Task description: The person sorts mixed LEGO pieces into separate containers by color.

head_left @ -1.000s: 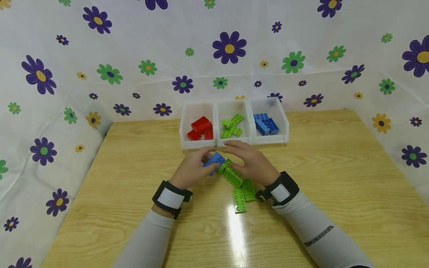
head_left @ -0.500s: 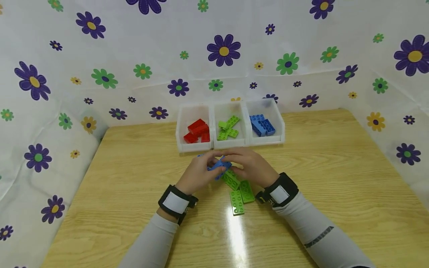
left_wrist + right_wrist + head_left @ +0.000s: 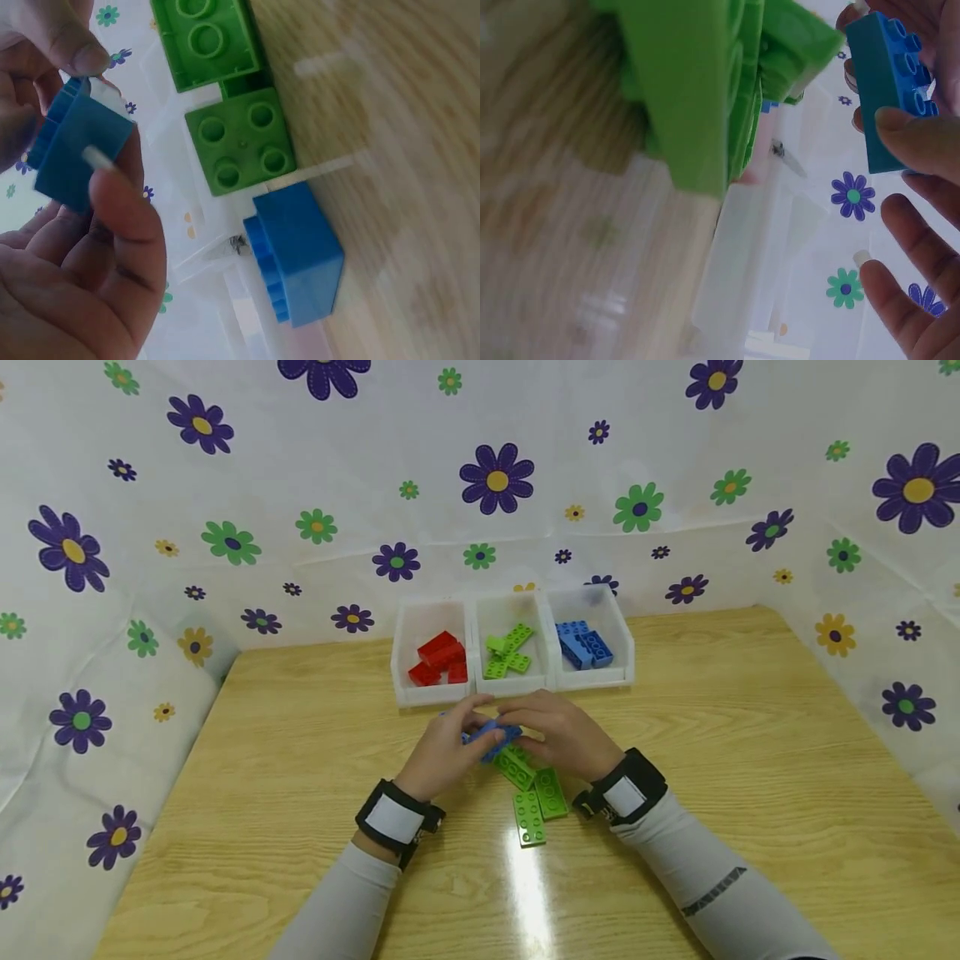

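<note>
1. Shifted since a second ago: your blue brick (image 3: 874,97) has come rightward, up by the loose green bricks (image 3: 529,818), and your right hand (image 3: 566,735) has closed in on it.
2. Brick's held clear of the table (image 3: 300,718), toward its far edge, just short of the tray row (image 3: 516,685); spare blue block (image 3: 307,255) rests to its left.
3. Step looks like handling one brick between both hands; next move probably calls for one steady hold while the other hand frees up.
4. Your left hand (image 3: 438,752) pinches it, fingers curled; wrists angle inward.
5. Right fingers reach it; can't tell whether they truly pinch.
</note>
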`<state>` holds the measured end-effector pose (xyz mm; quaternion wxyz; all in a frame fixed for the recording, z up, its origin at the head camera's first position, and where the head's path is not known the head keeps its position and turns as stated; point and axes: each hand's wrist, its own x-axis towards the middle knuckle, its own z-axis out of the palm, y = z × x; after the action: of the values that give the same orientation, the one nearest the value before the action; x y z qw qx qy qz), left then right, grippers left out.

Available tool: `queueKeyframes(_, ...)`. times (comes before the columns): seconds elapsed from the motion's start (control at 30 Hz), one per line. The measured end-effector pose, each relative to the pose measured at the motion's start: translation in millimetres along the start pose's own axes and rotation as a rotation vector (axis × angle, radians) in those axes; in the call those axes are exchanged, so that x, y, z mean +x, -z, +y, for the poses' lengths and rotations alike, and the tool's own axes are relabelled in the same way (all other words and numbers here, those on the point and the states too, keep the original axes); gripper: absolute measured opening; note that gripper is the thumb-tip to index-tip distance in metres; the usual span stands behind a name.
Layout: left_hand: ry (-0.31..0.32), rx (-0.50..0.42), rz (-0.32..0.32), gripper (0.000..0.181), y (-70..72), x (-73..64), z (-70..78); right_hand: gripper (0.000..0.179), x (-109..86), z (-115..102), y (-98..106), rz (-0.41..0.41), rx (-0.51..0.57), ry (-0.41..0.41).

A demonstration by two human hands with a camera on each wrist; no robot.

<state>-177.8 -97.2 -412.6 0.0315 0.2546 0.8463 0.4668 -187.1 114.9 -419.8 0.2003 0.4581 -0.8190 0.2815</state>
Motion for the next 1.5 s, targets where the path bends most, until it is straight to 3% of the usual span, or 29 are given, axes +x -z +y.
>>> queueKeyframes(0.17,0.031,0.03,0.05,0.049,16.7,-0.8,-4.6,0.041,1.4,24,21,0.124,-0.033,-0.088)
queueKeyframes(0.27,0.036,0.062,0.099,0.047,29.3,-2.1,-10.2,0.04,3.8,52,41,0.224,-0.104,-0.228)
queueKeyframes(0.37,0.041,0.111,0.144,0.046,39.6,-4.3,-14.7,0.038,7.0,79,56,0.259,-0.229,-0.41)
queueKeyframes(0.53,0.027,0.146,0.181,0.043,48.9,-6.7,-16.3,0.041,11.9,112,60,0.179,-0.428,-0.652)
queueKeyframes(0.67,0.018,0.193,0.215,0.042,53.7,-8.6,-18.6,0.044,16.0,126,52,0.047,-0.534,-0.768)
queueKeyframes(0.87,0.028,0.244,0.27,0.042,62.2,-11.2,-24.4,0.039,21.4,137,42,-0.103,-0.636,-0.774)
queueKeyframes(1.13,0.071,0.293,0.264,0.038,64.9,-9.0,-30.5,0.045,21.9,144,38,-0.217,-0.706,-0.737)
queueKeyframes(1.33,0.076,0.351,0.288,0.039,66.9,-10.7,-37.7,0.046,13.0,137,44,-0.125,-0.652,-0.678)
queueKeyframes(1.5,0.068,0.408,0.329,0.045,73.7,-11.9,-40.8,0.046,-1.2,119,55,0.032,-0.56,-0.664)
